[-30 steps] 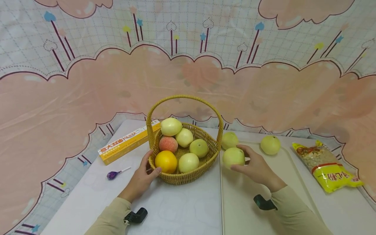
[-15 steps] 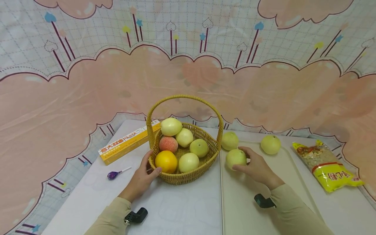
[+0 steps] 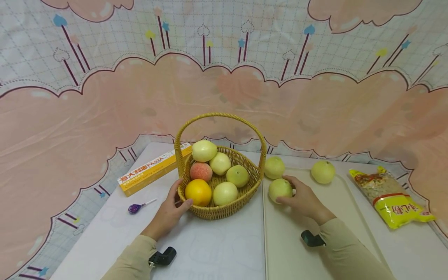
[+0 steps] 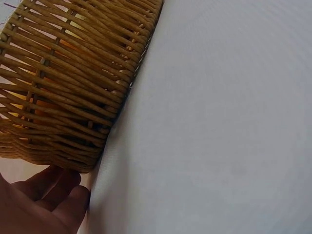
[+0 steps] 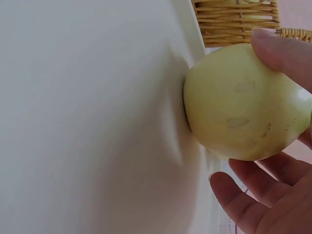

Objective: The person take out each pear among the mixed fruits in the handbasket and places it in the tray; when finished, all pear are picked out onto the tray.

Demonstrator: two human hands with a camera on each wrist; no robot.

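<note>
The right grip (image 3: 305,200) pinches a pale green fruit (image 3: 280,190) between thumb and fingers, right of centre in the head view, over the cream tray (image 3: 285,241). Nearly round from this angle, the fruit gives no clear long axis here. A second green fruit (image 3: 274,168) sits just above it in the frame. Left of centre, the left grip (image 3: 168,217) holds the lower left of the wicker basket (image 3: 222,212), thumb at the rim. The basket stands upright on the desk (image 3: 224,252), its handle (image 3: 220,115) arching from left to right over an orange (image 3: 197,192), a peach (image 3: 201,172) and several green fruits.

In the left wrist view, the basket's woven wall fills the upper left; its bottom edge slants from the top centre to the lower left, with fingertips against it.

In the right wrist view, the pale green fruit is at the right, thumb on its upper side, fingers below. It seems to taper toward the right edge, the long axis lying roughly crosswise; its broad end faces the tray at left, and whether they touch I cannot tell.
</note>
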